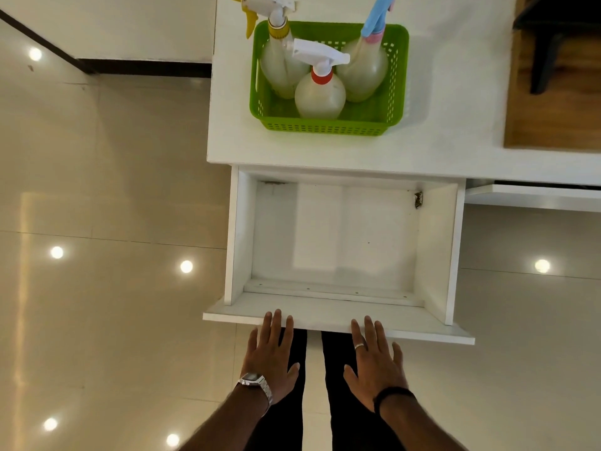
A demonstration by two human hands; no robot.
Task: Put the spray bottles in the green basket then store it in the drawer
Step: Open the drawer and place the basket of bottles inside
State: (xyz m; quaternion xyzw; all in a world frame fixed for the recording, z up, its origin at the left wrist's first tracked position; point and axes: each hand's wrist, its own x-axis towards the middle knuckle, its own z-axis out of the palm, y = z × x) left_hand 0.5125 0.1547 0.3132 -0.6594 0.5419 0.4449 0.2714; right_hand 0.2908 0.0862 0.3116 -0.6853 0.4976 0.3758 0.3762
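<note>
- Head view: my left hand (pixel 272 354) is flat and spread, fingers loose, grasping nothing; the fingertips (pixel 276 315) reach the front panel of the drawer (pixel 338 320).
- My right hand (pixel 375 362) is the same: palm down, fingers released and spread, tips at the top edge of that front panel, with nothing held.
- The drawer is pulled well out from under the counter (pixel 455 131), and its inside is bare.
- The green basket (pixel 325 126) sits on the counter, near its front edge and just behind the open drawer, closer to the counter's left edge than to the wooden section on the right.
- Three spray bottles stand upright in the basket: the yellow-nozzle bottle (pixel 276 68) at its back left, the blue-nozzle bottle (pixel 364 73) at its back right, and the red-collar bottle (pixel 320 94) in front between them, close against both.
- I judge the loading step done and the drawer ready; what remains is storing the basket.
- The next move calls for lifting both hands off the drawer front, reaching over the open drawer and taking the basket by its two short sides.
- It should come down level, since the tall bottles could tip, and their heads may need clearance before the drawer shuts.
</note>
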